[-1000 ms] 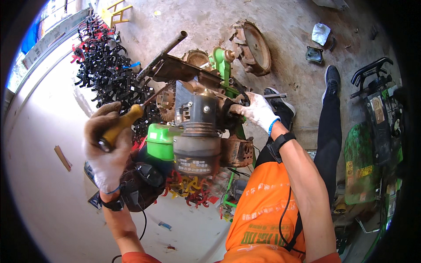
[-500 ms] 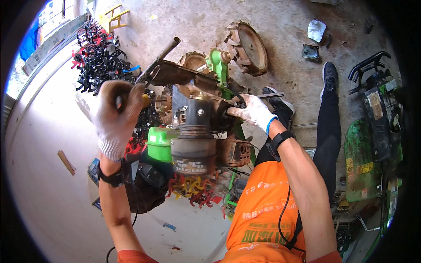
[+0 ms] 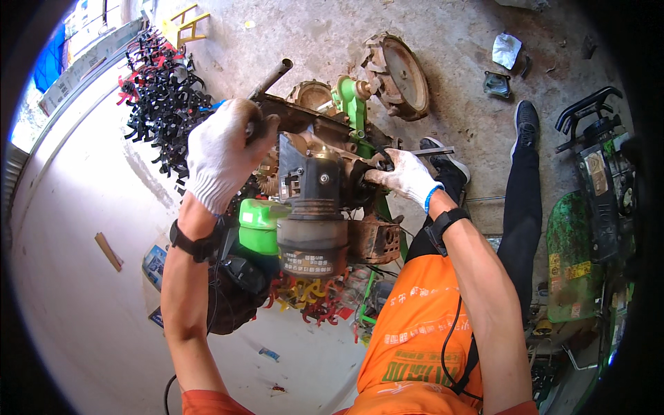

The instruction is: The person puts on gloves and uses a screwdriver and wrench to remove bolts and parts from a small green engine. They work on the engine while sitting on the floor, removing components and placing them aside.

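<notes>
A small walking tractor or tiller with a dirty engine [image 3: 311, 180] stands in front of me. It has a round grey air-filter housing [image 3: 311, 242] and a bright green tank [image 3: 259, 225]. My left hand [image 3: 225, 155], in a white knit glove with a soiled palm, is closed beside the engine's upper left, close to a metal tube [image 3: 271, 77]. Whatever its curled fingers hold is hidden. My right hand [image 3: 411, 178], gloved too, has its fingers bent against the engine's right side. What lies within them cannot be made out. A flat metal bar [image 3: 434, 151] sticks out past that hand.
A lugged wheel [image 3: 398, 76] and green bracket [image 3: 351, 104] are at the machine's far end. Black tiller blades [image 3: 162, 104] are heaped at left, near a yellow stool [image 3: 187, 26]. Another machine with a green guard [image 3: 570, 256] stands right. My shoe [image 3: 527, 124] is nearby.
My left hand has moved right, closer to the engine, and its fingers have turned. The right hand keeps its place on the engine's side. The whole view has shifted slightly.
</notes>
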Demonstrator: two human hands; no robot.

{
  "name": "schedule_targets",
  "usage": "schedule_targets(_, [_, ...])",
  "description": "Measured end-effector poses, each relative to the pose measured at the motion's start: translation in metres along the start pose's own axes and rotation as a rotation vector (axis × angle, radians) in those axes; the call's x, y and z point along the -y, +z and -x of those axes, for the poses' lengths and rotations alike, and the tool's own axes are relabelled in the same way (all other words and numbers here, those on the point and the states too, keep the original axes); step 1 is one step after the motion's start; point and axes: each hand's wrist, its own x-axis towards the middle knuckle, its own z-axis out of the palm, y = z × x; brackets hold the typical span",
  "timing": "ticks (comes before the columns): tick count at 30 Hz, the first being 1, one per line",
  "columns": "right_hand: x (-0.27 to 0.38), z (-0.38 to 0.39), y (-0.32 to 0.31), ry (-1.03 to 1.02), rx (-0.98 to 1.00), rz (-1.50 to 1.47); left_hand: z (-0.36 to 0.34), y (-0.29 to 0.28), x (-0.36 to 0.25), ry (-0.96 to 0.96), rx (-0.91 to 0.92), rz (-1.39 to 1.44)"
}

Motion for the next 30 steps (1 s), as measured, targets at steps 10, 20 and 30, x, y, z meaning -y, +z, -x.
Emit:
schedule_targets(10, [-0.011, -0.005, 0.004, -0.052, -0.028, 0.03, 0.035, 0.016, -0.009, 0.199, 0.188, -0.016])
schedule_targets(20, [-0.003, 0.001, 0.001, -0.02, 0.021, -0.026, 0.187, 0.003, 0.015, 0.065, 0.108, 0.189])
schedule_targets(30, [0.004, 0.007, 0.005, -0.029, -0.046, 0.043, 0.275, 0.028, 0.083, -0.21, 0.042, 0.236])
